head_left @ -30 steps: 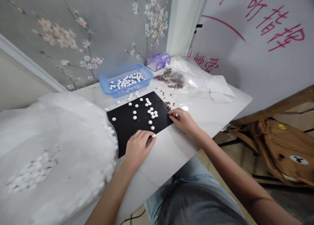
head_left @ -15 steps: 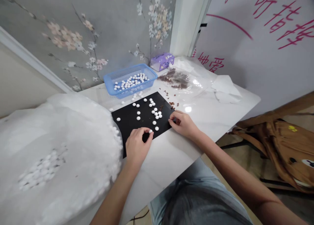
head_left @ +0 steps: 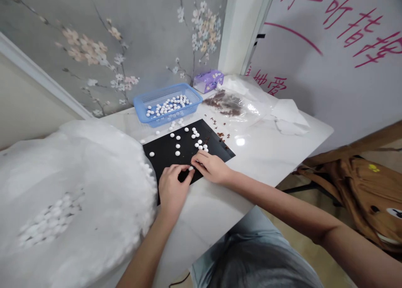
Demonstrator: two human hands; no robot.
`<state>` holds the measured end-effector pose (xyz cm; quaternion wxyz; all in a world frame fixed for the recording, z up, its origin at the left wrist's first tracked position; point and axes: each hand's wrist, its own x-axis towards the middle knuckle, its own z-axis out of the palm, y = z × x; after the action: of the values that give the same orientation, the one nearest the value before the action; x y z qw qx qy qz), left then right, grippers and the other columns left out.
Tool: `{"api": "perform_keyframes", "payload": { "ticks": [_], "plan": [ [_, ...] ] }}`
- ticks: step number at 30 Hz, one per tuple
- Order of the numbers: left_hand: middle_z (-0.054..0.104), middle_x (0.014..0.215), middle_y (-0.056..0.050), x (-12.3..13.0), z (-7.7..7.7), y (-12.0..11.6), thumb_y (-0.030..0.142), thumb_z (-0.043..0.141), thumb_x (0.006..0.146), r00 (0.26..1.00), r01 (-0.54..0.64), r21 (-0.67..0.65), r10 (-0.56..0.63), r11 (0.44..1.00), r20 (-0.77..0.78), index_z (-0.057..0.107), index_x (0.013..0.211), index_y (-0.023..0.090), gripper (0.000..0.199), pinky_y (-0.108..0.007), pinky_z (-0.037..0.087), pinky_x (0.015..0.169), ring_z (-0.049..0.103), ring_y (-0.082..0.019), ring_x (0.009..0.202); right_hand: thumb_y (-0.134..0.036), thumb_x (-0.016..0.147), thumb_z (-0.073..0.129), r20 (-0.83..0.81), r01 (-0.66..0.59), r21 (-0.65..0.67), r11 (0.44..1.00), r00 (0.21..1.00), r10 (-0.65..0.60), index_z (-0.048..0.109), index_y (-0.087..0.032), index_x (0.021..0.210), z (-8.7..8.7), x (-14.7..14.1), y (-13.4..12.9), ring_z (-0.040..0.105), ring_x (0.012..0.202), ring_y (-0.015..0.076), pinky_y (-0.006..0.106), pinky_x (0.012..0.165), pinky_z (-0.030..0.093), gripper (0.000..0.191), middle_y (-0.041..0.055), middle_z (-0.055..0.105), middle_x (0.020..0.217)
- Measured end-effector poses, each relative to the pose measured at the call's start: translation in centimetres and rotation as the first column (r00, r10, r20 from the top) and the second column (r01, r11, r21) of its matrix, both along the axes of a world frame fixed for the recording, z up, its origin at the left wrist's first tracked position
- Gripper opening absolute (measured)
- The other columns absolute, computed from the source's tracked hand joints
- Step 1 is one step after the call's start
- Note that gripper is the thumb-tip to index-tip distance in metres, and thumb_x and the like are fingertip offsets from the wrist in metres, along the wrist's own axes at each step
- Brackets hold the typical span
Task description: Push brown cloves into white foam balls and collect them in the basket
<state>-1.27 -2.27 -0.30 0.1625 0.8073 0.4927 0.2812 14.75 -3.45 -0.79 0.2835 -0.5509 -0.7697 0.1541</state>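
Between thumb and forefinger, my left hand (head_left: 172, 187) pinches a small white ball (head_left: 191, 168) above the near edge of a black mat (head_left: 163, 154). My right hand (head_left: 211, 165) is closed in a pinch right beside that ball; whatever its fingertips hold is too small to make out. Several white balls (head_left: 178, 146) are scattered over the mat, and a cluster of them (head_left: 200, 146) lies just beyond my right hand, partly covered by it. Small brown pieces (head_left: 220, 135) lie at the mat's right edge and on the white table (head_left: 260, 154).
Behind the mat stands a blue basket (head_left: 144, 119) with many white balls. A large white bag (head_left: 103, 162) of balls fills the left side. At the back are a purple tissue box (head_left: 207, 81) and a clear bag of brown pieces (head_left: 230, 103). A brown backpack (head_left: 370, 195) sits at right.
My right hand has moved left from the mat's right corner to the ball in my left hand. The left hand stays nearly in place, still pinching the ball.
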Motion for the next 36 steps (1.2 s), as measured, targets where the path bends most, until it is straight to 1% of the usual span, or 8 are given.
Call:
{"api": "perform_keyframes", "payload": {
  "ticks": [5,11,17,23,30,36],
  "plan": [
    [0.066,0.081,-0.003,0.0,-0.2,0.2,0.029,0.057,0.080,0.995,0.036,-0.077,-0.029,0.996,0.098,0.065,0.082,0.020,0.012,-0.034,0.044,0.074,0.055,-0.020,0.081,-0.021,0.091,0.037,0.039,-0.017,-0.008,1.000,0.999,0.017,0.052,-0.017,0.090,-0.4,0.1,-0.1,0.056,0.074,0.0135,0.022,0.058,0.041,0.016,0.0059,0.056,0.089],
    [0.066,0.079,-0.003,0.0,-0.2,0.0,0.028,0.059,0.079,0.993,0.023,-0.104,-0.010,0.994,0.121,0.066,0.079,0.021,0.010,-0.035,0.044,0.073,0.055,-0.020,0.080,-0.023,0.092,0.034,0.059,-0.066,0.035,0.997,0.996,0.064,0.053,-0.017,0.093,-0.6,0.0,-0.2,0.056,0.073,0.0136,0.023,0.059,0.043,0.020,0.0071,0.056,0.090],
    [0.066,0.078,-0.002,0.0,-0.3,0.2,0.028,0.060,0.077,0.990,0.022,-0.130,-0.003,0.991,0.144,0.066,0.076,0.021,0.009,-0.034,0.044,0.072,0.056,-0.019,0.078,-0.022,0.091,0.035,0.039,-0.111,0.092,0.990,0.993,0.108,0.054,-0.017,0.095,-0.9,0.1,-0.4,0.057,0.075,0.0145,0.024,0.059,0.045,0.020,0.0075,0.058,0.089],
    [0.066,0.077,-0.002,0.1,-0.3,0.4,0.024,0.062,0.076,0.987,0.019,-0.134,0.002,0.991,0.158,0.066,0.074,0.020,0.007,-0.033,0.045,0.072,0.057,-0.018,0.077,-0.018,0.088,0.035,0.068,-0.171,0.120,0.978,0.984,0.164,0.054,-0.015,0.097,-0.5,0.1,-0.7,0.056,0.077,0.0157,0.025,0.063,0.046,0.021,0.0087,0.058,0.088],
    [0.066,0.076,-0.002,0.0,-0.5,0.6,0.023,0.063,0.074,0.986,0.008,-0.148,0.017,0.989,0.166,0.067,0.074,0.019,0.005,-0.033,0.045,0.072,0.057,-0.019,0.077,-0.021,0.088,0.033,0.133,-0.230,0.113,0.967,0.968,0.215,0.055,-0.014,0.093,0.3,0.0,-0.7,0.056,0.073,0.0158,0.025,0.061,0.045,0.023,0.0092,0.059,0.084],
    [0.067,0.075,-0.002,0.0,-0.7,0.7,0.025,0.064,0.072,0.983,-0.001,-0.150,0.029,0.989,0.180,0.068,0.074,0.019,0.007,-0.031,0.046,0.072,0.058,-0.018,0.077,-0.018,0.089,0.032,0.188,-0.271,0.136,0.953,0.951,0.244,0.055,-0.012,0.090,0.2,0.2,-0.5,0.054,0.070,0.0149,0.025,0.059,0.043,0.023,0.0094,0.057,0.083]
  ]
}}
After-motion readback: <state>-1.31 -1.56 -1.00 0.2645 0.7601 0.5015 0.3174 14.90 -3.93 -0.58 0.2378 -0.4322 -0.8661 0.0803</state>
